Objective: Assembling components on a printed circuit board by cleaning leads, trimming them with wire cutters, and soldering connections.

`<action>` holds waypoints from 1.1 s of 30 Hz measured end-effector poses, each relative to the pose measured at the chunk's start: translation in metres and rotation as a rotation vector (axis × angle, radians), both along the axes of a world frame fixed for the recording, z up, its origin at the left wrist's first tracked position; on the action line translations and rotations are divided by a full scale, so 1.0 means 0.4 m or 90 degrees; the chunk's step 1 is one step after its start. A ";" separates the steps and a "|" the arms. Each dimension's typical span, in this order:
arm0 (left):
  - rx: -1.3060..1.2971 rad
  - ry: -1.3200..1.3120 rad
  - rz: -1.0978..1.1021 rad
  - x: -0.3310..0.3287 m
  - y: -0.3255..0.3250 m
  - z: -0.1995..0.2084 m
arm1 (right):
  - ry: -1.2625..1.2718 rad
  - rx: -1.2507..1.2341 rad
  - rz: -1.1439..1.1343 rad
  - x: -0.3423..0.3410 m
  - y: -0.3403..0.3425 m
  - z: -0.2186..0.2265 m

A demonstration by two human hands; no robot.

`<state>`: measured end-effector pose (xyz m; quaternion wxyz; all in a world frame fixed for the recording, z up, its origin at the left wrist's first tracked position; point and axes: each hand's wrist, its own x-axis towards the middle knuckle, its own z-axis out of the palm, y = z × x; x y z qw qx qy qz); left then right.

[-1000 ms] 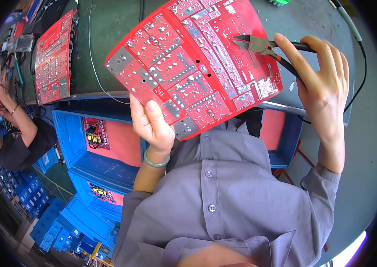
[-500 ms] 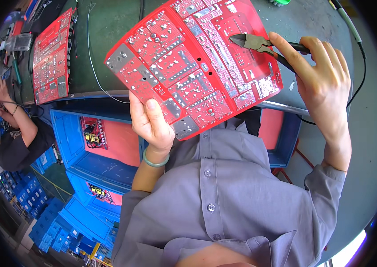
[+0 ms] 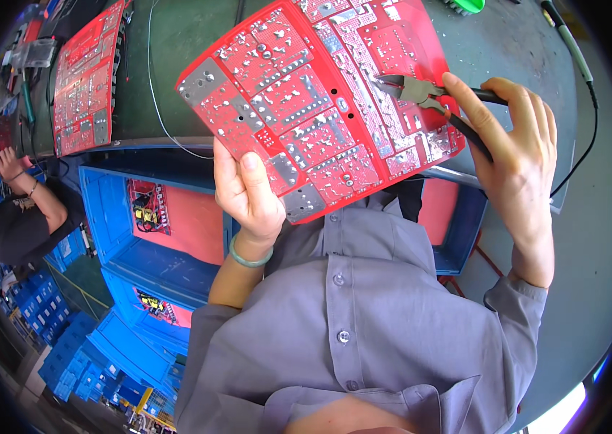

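Observation:
A large red circuit board (image 3: 298,119), its soldered side up, is tilted over the front edge of the bench. My left hand (image 3: 251,192) grips its lower left edge, the thumb lying on top; the fingers beneath are hidden. In my right hand (image 3: 519,141) is a pair of diagonal cutters (image 3: 418,90) with dark handles, orange on the inside. Their jaws lie over the right part of the board, beside a pale strip of solder pads. Whether the tips touch the board I cannot tell.
Another red board (image 3: 89,87) leans at the bench's left. Below the edge, blue crates (image 3: 157,253) hold boards on pink sheets. A soldering iron (image 3: 570,43) with a black cord lies at right, a green brush (image 3: 468,6) at the back. A co-worker (image 3: 31,206) works at far left.
The cutters have moved slightly down toward me, and their handles have spread wider apart. The board has shifted a little to the right, still in my left hand.

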<state>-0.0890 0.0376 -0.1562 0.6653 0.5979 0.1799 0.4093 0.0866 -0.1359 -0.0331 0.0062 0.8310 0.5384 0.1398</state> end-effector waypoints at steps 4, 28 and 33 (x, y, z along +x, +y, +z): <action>-0.014 0.003 -0.003 0.003 0.000 -0.002 | 0.014 -0.002 0.010 -0.005 0.008 -0.011; 0.012 -0.003 -0.006 -0.001 0.001 -0.002 | -0.076 -0.004 0.024 0.002 0.052 0.000; 0.013 0.003 -0.004 -0.002 0.001 -0.001 | -0.104 -0.017 0.047 0.008 0.058 0.006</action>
